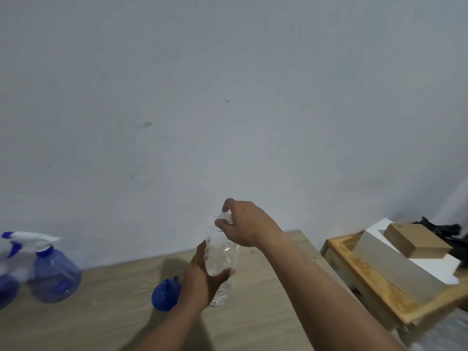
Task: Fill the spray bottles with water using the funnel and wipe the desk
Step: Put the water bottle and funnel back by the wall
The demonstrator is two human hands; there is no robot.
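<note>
Two translucent blue plastic spray bottles with white-and-blue trigger heads stand at the left end of the desk. The nearer spray bottle (54, 272) is in full view, and the second spray bottle (6, 287) is cut off by the frame edge; the two stand just beside each other. A blue plastic funnel (164, 296) rests on the desk with its spout up, and the left wrist partly hides its right side. Off the desk's right end is a wooden-framed stand (367, 282) carrying flat grey-white boxes (395, 264). A brown cardboard box (415, 239) lies on top of them, with a black object (445, 230) behind it that is too dark to identify.

A clear plastic water bottle (220, 262) stands upright on the desk mid-frame, with water visible inside. The left hand (202, 277) wraps around its body, thumb in front and fingers curled behind. The right hand (243, 224) is above it, and its fingertips pinch the white bottle cap (224, 216) at the neck. The cap is blurred, so I cannot tell whether it is seated or lifted off. The right forearm crosses over the desk's right side.

The light wood-grain desk (253, 312) is pushed against a plain pale grey-blue wall (228, 97) with a few small scuffs.
</note>
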